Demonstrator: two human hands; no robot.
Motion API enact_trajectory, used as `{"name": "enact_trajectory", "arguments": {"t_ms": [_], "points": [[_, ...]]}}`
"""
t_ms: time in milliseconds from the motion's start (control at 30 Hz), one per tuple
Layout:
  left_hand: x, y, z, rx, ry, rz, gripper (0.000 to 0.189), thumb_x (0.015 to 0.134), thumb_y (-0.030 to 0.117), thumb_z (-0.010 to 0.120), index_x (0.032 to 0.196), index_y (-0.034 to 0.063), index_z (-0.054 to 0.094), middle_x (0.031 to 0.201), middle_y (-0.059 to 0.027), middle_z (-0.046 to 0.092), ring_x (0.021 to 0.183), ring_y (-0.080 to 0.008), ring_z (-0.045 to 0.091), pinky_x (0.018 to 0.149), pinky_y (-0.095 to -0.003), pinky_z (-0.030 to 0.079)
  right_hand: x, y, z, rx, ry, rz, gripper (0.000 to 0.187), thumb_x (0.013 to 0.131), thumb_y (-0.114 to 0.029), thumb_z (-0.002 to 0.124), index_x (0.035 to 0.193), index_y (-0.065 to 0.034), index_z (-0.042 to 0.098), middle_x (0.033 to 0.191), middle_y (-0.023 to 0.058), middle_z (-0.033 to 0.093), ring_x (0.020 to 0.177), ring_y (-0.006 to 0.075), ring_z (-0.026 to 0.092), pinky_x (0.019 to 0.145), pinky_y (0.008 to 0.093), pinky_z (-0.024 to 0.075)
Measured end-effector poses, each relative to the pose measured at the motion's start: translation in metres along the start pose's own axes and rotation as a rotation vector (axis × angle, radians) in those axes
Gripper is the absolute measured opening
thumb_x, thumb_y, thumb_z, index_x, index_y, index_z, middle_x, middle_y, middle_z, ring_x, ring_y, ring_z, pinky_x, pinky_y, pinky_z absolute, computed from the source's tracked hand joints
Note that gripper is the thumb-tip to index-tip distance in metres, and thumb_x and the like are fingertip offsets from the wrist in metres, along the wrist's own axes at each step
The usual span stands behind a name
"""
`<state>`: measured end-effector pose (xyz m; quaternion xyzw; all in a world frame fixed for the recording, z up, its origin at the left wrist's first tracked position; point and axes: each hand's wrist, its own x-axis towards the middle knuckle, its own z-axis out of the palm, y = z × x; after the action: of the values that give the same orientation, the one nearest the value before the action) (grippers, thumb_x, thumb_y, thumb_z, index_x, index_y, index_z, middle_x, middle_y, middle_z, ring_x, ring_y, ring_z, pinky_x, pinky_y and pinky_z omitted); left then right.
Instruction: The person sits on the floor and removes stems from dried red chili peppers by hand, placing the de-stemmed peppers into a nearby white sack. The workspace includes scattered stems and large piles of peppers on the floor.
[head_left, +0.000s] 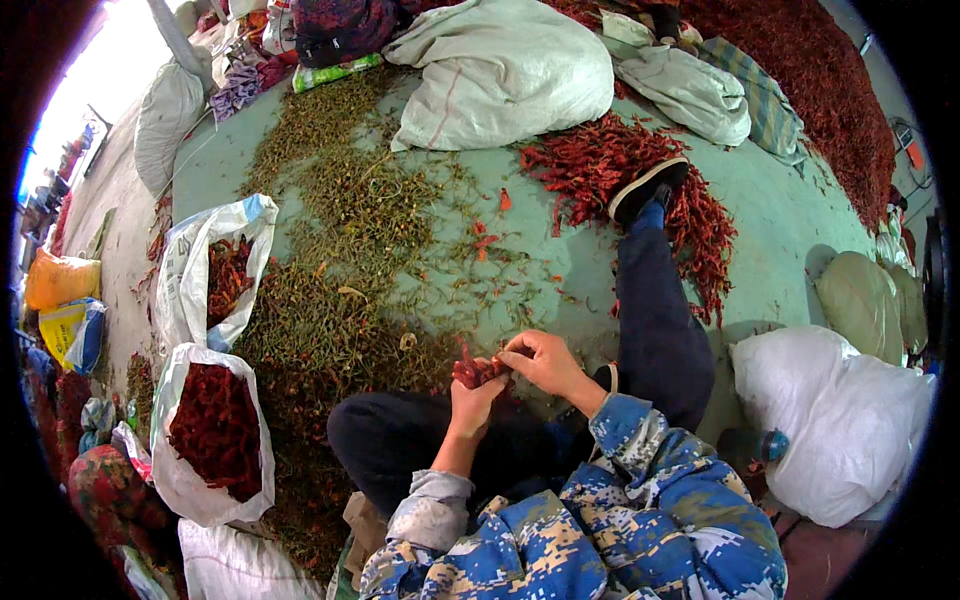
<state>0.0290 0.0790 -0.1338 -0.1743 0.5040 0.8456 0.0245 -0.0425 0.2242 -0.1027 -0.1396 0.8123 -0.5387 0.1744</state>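
My left hand (472, 409) is closed around a small bunch of dried red chillies (474, 371) above my folded leg. From the right, my right hand (546, 364) meets it, thumb and forefinger pinched at the end of one chilli; the exact spot is too small to make out. A loose pile of dried red chillies (600, 161) lies on the green floor by my outstretched foot. Greenish-brown chilli stems (360, 217) cover the floor ahead and to my left. Two open white woven sacks stand there, the nearer sack (262, 450) and the farther sack (180, 292) both holding red chillies.
A large white woven sack (510, 75) lies ahead, with a smaller white sack (694, 90) beyond the chilli pile. A huge heap of red chillies (810, 97) rises at the back right. White bulging bags (832, 420) and a dark bottle (750, 445) are at my right.
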Motion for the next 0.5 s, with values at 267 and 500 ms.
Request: {"name": "enact_trajectory", "arguments": {"t_ms": [267, 500], "points": [[-0.002, -0.011, -0.003, 0.078, 0.064, -0.02, 0.022, 0.07, -0.007, 0.067, 0.085, 0.0045, 0.056, 0.082, 0.0016, 0.058, 0.075, -0.0086, 0.055, 0.067, -0.0244, 0.046, 0.001, 0.006, 0.0, -0.05, -0.041, 0.012, 0.022, 0.084, -0.024, 0.065, 0.086, -0.0025, 0.064, 0.08, 0.0116, 0.065, 0.073, 0.0196, 0.062, 0.065, 0.0323, 0.0487], [-0.008, 0.003, 0.001, 0.134, 0.02, 0.075, 0.025, 0.067, -0.009, 0.066, 0.083, 0.006, 0.055, 0.079, 0.0037, 0.056, 0.072, -0.0074, 0.053, 0.066, -0.0231, 0.044, -0.018, 0.001, -0.001, 0.474, -0.254, 0.144, 0.016, 0.089, -0.019, 0.06, 0.083, -0.0043, 0.057, 0.075, -0.0046, 0.054, 0.071, 0.0038, 0.046, 0.064, 0.0217, 0.0398]]}}
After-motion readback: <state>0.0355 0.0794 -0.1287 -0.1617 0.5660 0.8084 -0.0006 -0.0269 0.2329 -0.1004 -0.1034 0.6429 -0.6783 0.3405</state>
